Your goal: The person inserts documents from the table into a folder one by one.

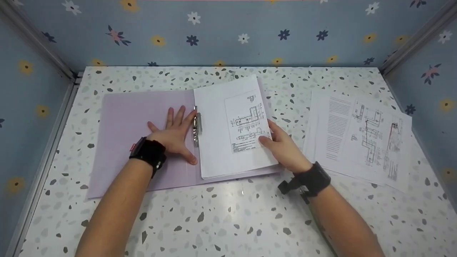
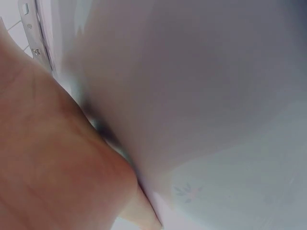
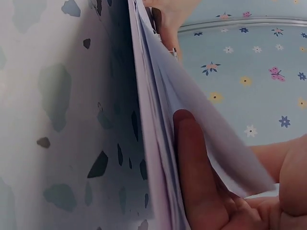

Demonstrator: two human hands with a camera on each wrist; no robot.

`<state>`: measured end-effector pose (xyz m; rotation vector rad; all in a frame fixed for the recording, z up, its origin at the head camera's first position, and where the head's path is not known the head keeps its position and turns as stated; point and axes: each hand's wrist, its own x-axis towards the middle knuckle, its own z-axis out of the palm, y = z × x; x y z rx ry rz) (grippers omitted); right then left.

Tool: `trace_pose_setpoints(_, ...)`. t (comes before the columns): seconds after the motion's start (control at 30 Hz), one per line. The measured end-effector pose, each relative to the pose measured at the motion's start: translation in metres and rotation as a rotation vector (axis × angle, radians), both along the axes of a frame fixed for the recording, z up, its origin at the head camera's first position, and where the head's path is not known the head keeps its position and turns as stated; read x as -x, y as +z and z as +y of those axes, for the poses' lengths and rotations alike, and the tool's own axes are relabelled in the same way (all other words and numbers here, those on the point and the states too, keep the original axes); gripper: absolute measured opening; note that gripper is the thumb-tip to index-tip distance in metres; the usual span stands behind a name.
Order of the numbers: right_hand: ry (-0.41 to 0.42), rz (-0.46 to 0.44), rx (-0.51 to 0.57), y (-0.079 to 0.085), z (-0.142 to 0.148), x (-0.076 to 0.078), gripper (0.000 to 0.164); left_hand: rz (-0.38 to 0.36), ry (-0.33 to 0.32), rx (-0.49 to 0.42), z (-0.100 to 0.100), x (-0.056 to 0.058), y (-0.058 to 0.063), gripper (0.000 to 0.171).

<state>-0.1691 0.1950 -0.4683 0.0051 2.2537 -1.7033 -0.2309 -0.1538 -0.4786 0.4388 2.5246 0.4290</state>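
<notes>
Light purple folder (image 1: 121,121) spread open on desk (image 1: 228,221); metal clip (image 1: 195,128) near fold; white sheets (image 1: 215,150), printed drawing on top, right edge raised.

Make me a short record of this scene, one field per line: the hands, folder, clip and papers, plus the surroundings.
Left hand: fingers spread on the folder's left cover
Right hand: pinches paper at the stack's right edge, thumb on top
Folder: purple, lying open on the table
Clip: metal, along the stack's left edge
Stack: white, drawing on the top sheet
Loose papers: overlapping, right of the folder, printed with text and drawings
Wall: blue, flowered
</notes>
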Motion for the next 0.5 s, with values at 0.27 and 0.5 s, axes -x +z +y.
trace_pose_setpoints(0.27,0.006,0.057,-0.219,0.014,0.013,-0.005,0.066,-0.006,-0.004,0.006,0.001,0.0,-0.001,0.158)
trace_pose_setpoints(0.5,0.02,0.046,-0.232,0.024,0.023,-0.009,0.062,-0.007,0.0,0.013,0.001,0.001,0.0,0.159)
